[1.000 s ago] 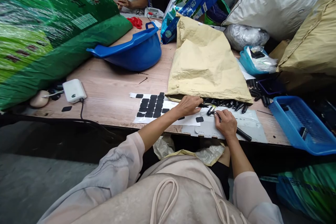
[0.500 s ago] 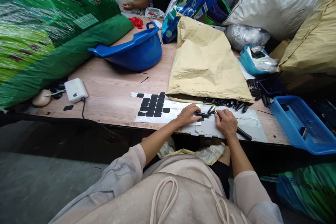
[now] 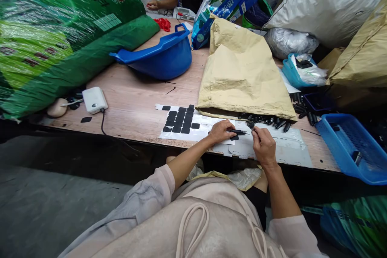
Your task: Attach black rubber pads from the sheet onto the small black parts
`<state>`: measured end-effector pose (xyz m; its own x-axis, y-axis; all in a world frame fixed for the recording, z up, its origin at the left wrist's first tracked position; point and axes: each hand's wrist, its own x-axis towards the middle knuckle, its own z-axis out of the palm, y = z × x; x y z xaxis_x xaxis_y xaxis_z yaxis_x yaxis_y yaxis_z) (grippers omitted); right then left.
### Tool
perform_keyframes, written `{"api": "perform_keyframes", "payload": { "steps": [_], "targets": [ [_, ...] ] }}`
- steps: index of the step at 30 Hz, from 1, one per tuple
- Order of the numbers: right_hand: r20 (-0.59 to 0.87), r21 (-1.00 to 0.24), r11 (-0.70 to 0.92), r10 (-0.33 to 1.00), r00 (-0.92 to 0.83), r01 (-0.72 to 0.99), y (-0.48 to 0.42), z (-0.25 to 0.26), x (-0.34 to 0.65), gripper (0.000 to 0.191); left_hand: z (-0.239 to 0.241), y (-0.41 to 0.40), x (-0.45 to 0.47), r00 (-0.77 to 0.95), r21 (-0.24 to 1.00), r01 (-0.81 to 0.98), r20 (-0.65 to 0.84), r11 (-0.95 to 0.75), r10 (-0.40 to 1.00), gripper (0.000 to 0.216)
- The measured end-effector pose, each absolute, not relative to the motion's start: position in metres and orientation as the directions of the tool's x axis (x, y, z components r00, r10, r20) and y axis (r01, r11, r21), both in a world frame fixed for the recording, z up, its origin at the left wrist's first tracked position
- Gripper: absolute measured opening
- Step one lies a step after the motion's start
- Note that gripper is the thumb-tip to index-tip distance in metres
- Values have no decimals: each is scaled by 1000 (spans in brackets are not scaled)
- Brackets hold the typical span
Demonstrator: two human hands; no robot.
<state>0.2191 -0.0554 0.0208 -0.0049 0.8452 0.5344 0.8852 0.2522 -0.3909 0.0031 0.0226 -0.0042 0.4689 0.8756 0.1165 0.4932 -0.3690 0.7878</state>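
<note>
My left hand [image 3: 220,132] is closed in a pinch on a slim black pointed piece [image 3: 240,132], held low over a white sheet. Just under its tip lies a black rounded square pad [image 3: 234,138]. My right hand [image 3: 264,145] is closed on a small hammer, whose dark head [image 3: 250,124] shows above the fingers; its handle is hidden by the hand. More black square pads [image 3: 179,120] sit in rows on the white sheet [image 3: 199,133] to the left. Several small black parts [image 3: 273,121] lie at the mouth of a tan paper sack [image 3: 242,72].
A blue basin [image 3: 160,56] and a green sack [image 3: 90,28] are at the left. The white box [image 3: 94,100] has a cable. A blue basket [image 3: 347,145] stands at the right table edge. Across the table a person's hand [image 3: 152,5] shows.
My right hand has lifted and turned, so the hammer's shaft and black handle no longer show. My left hand keeps its pinch. The whole view has shifted slightly.
</note>
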Motion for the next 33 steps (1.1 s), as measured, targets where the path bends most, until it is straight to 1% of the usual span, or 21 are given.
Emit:
{"api": "perform_keyframes", "payload": {
  "steps": [2, 5, 9, 14, 20, 26, 29, 33],
  "targets": [
    [517, -436, 286, 856, -23, 853, -60, 23, 211, 34, -3, 22, 4, 463, 785, 507, 99, -355, 881, 14],
    [505, -456, 301, 863, -35, 838, -65, 26, 201, 34, -2, 22, 5, 463, 783, 514, 90, -350, 882, 14],
    [533, -442, 314, 845, -36, 840, -69, 26, 192, 36, -3, 23, 5, 476, 775, 519, 90, -362, 875, 14],
    [483, -414, 285, 874, -57, 865, -69, 20, 187, 33, -2, 23, 6, 455, 771, 531, 90, -351, 886, 14],
    [539, -424, 257, 842, 14, 868, -70, 27, 194, 33, -1, 22, 6, 458, 771, 531, 87, -351, 885, 13],
    [503, -422, 235, 864, 10, 876, -72, 20, 198, 32, -1, 22, 6, 455, 777, 527, 85, -345, 887, 13],
    [520, -428, 227, 853, 33, 875, -70, 22, 205, 33, -2, 21, 6, 452, 781, 522, 89, -344, 887, 13],
    [548, -390, 202, 835, 51, 898, -64, 24, 226, 32, -2, 21, 6, 450, 779, 513, 113, -360, 886, 14]
  ]
}}
